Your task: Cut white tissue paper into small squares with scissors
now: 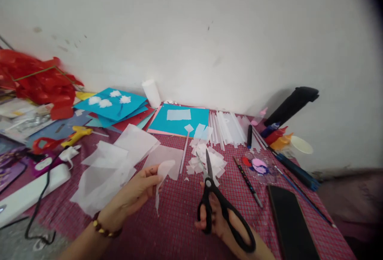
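Note:
My left hand (pixel 139 190) pinches a thin strip of white translucent paper (pixel 165 169), whose lower end hangs down below the fingers. In my right hand (pixel 220 220) is a pair of black-handled scissors (pixel 208 184), with fingers through the loops and the blades parted, pointing away from me. The blade tips lie over a pile of small cut white paper pieces (pixel 220 162). Larger translucent sheets (pixel 104 172) spread beside and behind my left hand. A thin white stick with a small paper square (pixel 186 144) on its end lies between the sheets and the pile.
Blue card sheets (pixel 155 122) lie by the wall, some bearing white paper flowers (pixel 104 103). White sticks (pixel 229 128) fan out at back right. A yellow glue gun (pixel 76 135) and white power strip (pixel 36 196) are left; a brush (pixel 248 182) and dark phone (pixel 291 224) right.

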A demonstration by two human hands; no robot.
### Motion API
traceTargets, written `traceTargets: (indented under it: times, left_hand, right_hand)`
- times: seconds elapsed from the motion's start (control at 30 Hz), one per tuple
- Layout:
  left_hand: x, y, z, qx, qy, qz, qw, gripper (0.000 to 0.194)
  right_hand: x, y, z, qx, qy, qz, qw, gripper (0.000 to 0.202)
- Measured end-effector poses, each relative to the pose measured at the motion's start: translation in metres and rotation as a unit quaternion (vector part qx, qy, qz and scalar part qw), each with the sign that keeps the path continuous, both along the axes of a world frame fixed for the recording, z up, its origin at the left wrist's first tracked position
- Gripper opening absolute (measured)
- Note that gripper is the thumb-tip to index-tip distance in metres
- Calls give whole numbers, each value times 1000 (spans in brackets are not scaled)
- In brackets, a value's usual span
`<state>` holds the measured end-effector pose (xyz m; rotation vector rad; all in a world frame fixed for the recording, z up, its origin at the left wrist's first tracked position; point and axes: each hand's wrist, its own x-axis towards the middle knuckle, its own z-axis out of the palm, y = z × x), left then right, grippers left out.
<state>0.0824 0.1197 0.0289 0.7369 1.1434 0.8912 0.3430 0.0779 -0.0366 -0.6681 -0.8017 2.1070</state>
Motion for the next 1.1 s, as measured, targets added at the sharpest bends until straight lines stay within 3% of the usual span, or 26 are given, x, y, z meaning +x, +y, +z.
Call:
traceTargets:
  times: [0.17,0.27,0.37,0.63,1.1]
  left_hand:
    - [2,48,12,31,23,-116,992,4]
    - [9,72,14,39,46,-172,983,8]
    - [18,87,9,34,51,-204,977,14]
    - [44,105,1,14,67,-259,963,27]
    - [72,133,-5,37,24,-333,942,34]
  right_hand:
    - [19,8,16,142,-139,42,979,71]
    - [24,15,35,131,-208,77,966,74]
    - [21,23,42,122,-232,69,962,73]
    - [22,40,22,129,-168,41,976,76]
    - [28,39,18,76,-123,-49,988,65]
